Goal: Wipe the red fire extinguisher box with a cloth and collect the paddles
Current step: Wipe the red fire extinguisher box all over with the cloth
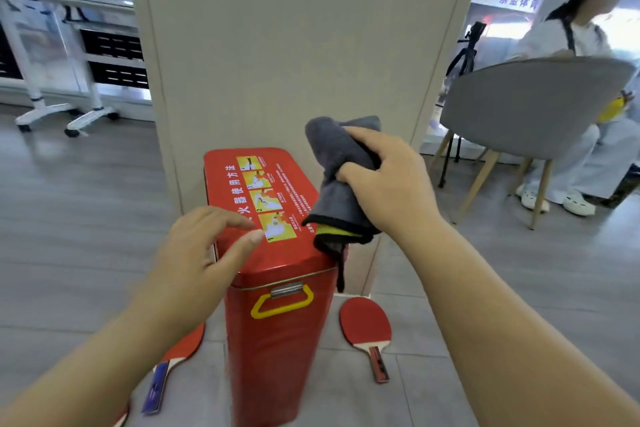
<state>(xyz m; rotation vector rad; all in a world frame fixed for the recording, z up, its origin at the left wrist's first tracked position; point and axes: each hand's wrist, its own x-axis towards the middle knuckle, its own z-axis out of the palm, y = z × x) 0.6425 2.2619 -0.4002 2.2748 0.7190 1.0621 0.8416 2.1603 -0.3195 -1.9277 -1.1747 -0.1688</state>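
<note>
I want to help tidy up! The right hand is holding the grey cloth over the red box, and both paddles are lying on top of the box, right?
Not quite. The head view shows both paddles on the floor beside the red box, not on top. The right hand does hold the grey cloth over it.

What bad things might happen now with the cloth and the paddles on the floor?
The grey cloth is bunched in the right hand, with a tail dangling past the red fire extinguisher box; it may wipe poorly or snag. The right paddle and left paddle lie close beside the box, so they might get stepped on.
</note>
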